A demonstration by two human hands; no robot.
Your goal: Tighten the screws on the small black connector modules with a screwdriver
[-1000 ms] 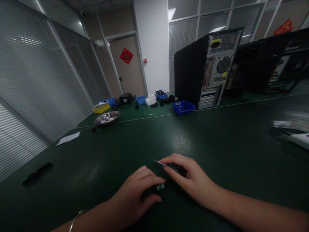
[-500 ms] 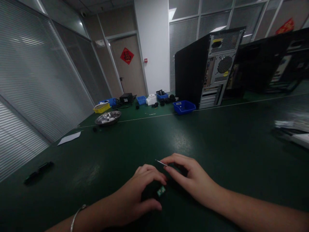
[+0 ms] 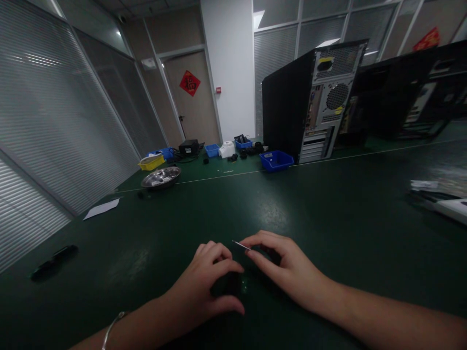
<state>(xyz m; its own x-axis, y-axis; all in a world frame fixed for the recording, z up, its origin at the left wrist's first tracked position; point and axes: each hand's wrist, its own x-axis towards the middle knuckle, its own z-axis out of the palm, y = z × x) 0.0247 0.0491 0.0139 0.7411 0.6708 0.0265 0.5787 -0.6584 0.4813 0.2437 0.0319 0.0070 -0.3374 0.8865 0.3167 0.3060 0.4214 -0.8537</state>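
Note:
My right hand point(image 3: 279, 257) pinches a thin, light-coloured strip point(image 3: 241, 245) between thumb and fingertips, its free end pointing left. My left hand point(image 3: 209, 287) rests on the green table point(image 3: 310, 209), thumb and index finger spread apart, with nothing gripped between them. Just right of that gap lies a small green piece point(image 3: 244, 286), blurred and hard to make out; neither hand visibly holds it.
A dark pen-like object point(image 3: 54, 262) and white paper point(image 3: 101, 208) lie at the left. Farther back stand a metal bowl point(image 3: 161, 178), a yellow tray point(image 3: 152, 163), a blue bin point(image 3: 276, 161) and a computer case point(image 3: 288, 107). A white object point(image 3: 450, 203) sits at the right.
The small green piece looks darker and more upright or turned than before. My left hand's fingers have shifted slightly left and up, while my right hand keeps hold of the strip.

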